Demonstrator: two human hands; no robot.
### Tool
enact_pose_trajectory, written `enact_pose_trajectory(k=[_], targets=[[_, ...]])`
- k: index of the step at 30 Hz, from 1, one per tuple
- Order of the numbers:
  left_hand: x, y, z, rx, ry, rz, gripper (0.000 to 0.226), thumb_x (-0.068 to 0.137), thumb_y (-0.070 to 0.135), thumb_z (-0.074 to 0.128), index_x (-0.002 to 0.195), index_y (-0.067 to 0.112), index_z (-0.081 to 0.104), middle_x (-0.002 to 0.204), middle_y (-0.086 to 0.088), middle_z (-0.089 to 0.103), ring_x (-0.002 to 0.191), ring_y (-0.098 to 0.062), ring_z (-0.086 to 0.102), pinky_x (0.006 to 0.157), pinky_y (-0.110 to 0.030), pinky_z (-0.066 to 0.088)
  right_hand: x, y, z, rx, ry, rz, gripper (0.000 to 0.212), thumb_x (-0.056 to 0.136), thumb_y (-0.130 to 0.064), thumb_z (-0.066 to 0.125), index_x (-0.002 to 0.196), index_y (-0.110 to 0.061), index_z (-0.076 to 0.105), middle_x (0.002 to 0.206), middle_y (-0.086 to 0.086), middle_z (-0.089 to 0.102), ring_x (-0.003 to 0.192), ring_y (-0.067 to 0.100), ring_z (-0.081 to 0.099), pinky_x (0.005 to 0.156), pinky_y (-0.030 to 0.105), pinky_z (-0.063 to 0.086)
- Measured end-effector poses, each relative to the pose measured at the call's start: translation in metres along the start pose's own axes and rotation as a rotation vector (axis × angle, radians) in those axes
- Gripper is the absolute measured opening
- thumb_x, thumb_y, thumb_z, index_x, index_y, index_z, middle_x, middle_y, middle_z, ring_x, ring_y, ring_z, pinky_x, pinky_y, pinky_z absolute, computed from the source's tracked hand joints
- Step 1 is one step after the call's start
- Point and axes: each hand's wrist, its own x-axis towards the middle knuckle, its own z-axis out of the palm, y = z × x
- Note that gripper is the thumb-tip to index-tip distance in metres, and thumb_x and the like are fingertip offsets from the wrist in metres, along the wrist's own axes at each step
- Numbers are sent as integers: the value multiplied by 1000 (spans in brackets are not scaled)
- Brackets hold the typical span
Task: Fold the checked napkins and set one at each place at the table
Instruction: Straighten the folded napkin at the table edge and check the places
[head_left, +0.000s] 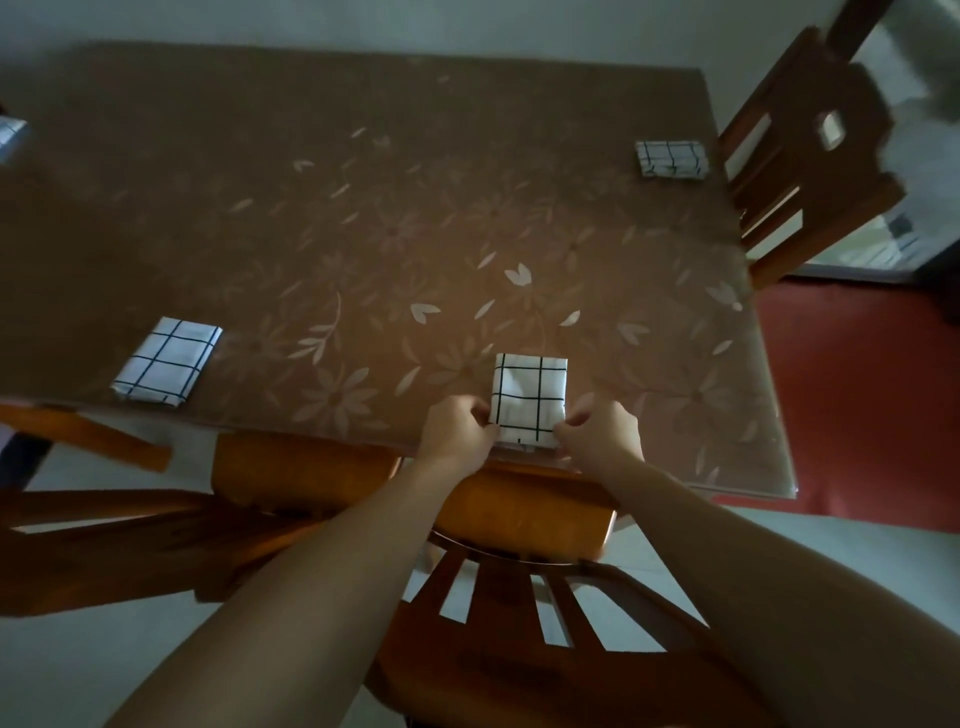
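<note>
A folded white napkin with dark checks (530, 397) lies at the near edge of the brown floral table (363, 234). My left hand (457, 431) pinches its near left corner and my right hand (597, 431) pinches its near right corner. A second folded napkin (166, 361) lies at the near left edge. A third folded napkin (671, 158) sits at the far right edge. At the far left edge of the view a fourth napkin (10, 132) shows only in part.
A wooden chair (519, 597) stands right below my arms, pushed under the table. Another chair (130, 535) stands to the near left, and a third chair (800, 156) at the right end. A red rug (857, 395) lies on the floor to the right.
</note>
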Motion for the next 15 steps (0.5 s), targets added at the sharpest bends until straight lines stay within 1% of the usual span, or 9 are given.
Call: enact_pose_trajectory(k=[2,5,8,13,15], targets=[[-1,6,6,-11,-25,12,24,88,23,69,109,12,69,107,-4,69,89,-16,58,73,-25,45,-1,7,-7,1,7,25,14,81,-11,62,76,-3,72,75,12,73,70,28,72,63,43,62],[-3,14,15,-8,-41,26,21,87,23,70,106,14,70,103,-2,69,85,-14,57,70,-24,43,-2,17,-13,3,25,45,17,82,-8,60,79,3,72,75,15,74,71,29,72,63,40,61],[-4,15,18,1,-37,18,19,86,24,71,103,15,70,99,-1,70,83,-14,59,68,-24,45,0,22,-13,6,35,32,16,82,-9,61,82,5,70,79,17,73,75,31,72,67,45,60],[-3,10,10,2,-16,19,18,89,21,69,106,15,67,92,4,64,81,-12,58,66,-22,44,2,18,-8,-42,22,7,15,83,-9,61,79,1,71,75,12,73,64,23,67,64,40,60],[-2,8,9,9,-18,23,19,90,22,68,107,15,67,93,4,64,80,-11,57,65,-21,44,2,16,-9,-53,26,17,15,83,-9,61,78,2,71,74,12,73,63,25,68,64,40,60]])
